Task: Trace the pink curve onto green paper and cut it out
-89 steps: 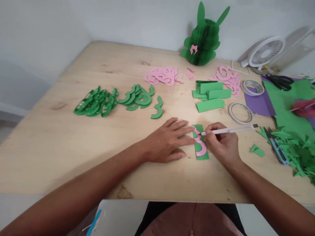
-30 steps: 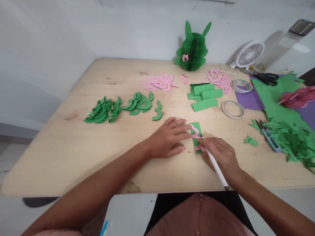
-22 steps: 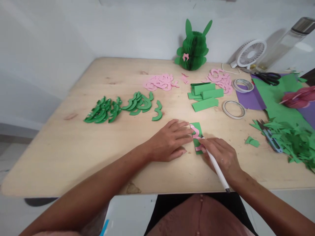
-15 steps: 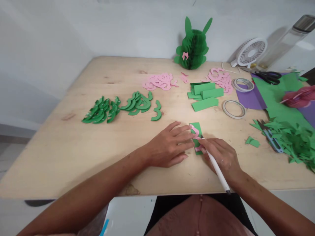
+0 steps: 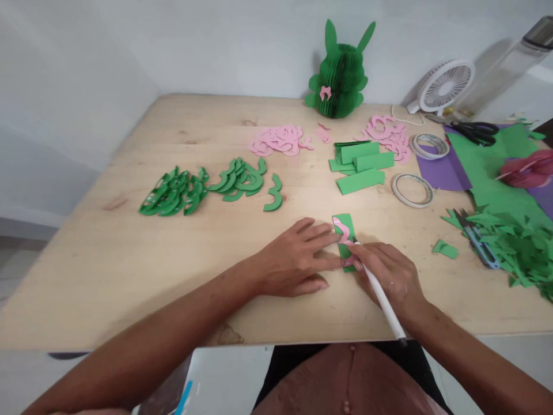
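My left hand (image 5: 298,257) lies with fingers spread, its fingertips pressing a wavy pink paper cutout (image 5: 343,229) onto a green paper strip (image 5: 346,252). In my right hand (image 5: 391,276) is a white pen (image 5: 383,300). The fingers pinch it close to the dark tip, which rests at the right edge of the pink cutout. My fingers hide part of the cutout and the strip. Several folded green strips (image 5: 360,164) lie beyond my hands, and a single green wavy cutout (image 5: 273,193) is to their left.
Green cutouts are piled on the table at left (image 5: 173,193), pink cutouts (image 5: 276,140) behind. A green paper honeycomb figure (image 5: 342,80) stands by the wall. To the right are tape rolls (image 5: 412,191), a white fan (image 5: 447,85), snips (image 5: 478,242), black scissors (image 5: 474,132) and green scraps (image 5: 522,248).
My left fingers have shifted slightly on the pink cutout, with one fingertip now on its lower part. My right hand and the pen have barely moved; the view has tilted a little.
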The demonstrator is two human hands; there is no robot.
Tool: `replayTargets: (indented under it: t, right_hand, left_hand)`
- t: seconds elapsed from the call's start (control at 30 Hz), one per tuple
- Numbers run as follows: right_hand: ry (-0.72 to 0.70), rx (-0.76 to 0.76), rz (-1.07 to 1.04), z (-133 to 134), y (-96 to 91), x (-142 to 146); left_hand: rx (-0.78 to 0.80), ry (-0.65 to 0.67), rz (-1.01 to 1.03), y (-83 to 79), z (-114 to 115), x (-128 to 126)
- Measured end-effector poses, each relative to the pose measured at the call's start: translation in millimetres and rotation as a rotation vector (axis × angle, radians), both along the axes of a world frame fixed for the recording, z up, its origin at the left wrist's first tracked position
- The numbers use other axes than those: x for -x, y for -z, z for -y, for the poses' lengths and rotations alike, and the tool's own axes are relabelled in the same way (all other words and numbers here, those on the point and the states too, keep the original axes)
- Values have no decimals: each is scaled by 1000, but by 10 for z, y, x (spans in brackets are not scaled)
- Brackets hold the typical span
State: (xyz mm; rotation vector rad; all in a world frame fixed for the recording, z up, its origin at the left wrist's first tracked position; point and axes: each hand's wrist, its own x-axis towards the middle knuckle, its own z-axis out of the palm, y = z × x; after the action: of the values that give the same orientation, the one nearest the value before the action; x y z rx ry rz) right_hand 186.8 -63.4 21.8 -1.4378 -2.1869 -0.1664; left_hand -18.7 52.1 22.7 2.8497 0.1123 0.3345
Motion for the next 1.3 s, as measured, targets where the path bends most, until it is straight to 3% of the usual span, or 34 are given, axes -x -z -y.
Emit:
replayTargets:
  t: [1.17, 1.3]
  right_hand:
    - [6, -12, 16, 6, 8, -6]
    - [23, -2, -60, -8, -17, -3]
  left_hand:
    - [2, 6, 16, -29, -1, 0]
    - [0, 5, 12, -23, 4, 2]
